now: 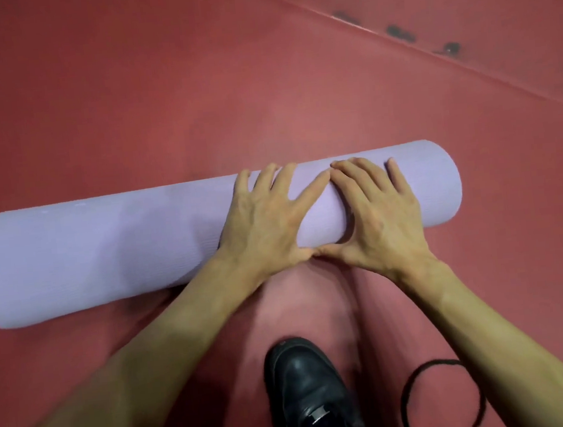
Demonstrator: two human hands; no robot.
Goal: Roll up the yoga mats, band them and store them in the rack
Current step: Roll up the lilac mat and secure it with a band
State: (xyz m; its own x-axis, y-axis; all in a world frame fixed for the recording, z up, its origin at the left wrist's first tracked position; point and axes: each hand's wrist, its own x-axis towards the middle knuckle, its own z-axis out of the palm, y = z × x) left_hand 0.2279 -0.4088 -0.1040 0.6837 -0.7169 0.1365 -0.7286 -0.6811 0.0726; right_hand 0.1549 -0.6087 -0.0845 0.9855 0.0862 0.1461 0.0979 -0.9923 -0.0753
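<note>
Lying crosswise on the red floor (158, 87), the lavender yoga mat (105, 251) is rolled into a thick cylinder with a fine ribbed, matte foam surface. Left hand (267, 221) and right hand (380, 217) press flat on its right half, fingers (355, 175) straight and spread, gripping nothing, thumbs meeting at the near edge. A glossy black shoe (307, 393) stands near, between the forearms. A thin black band (435, 363) loops on the floor, partly hidden by the right forearm. A raised seam (394, 40) runs diagonally far right.
</note>
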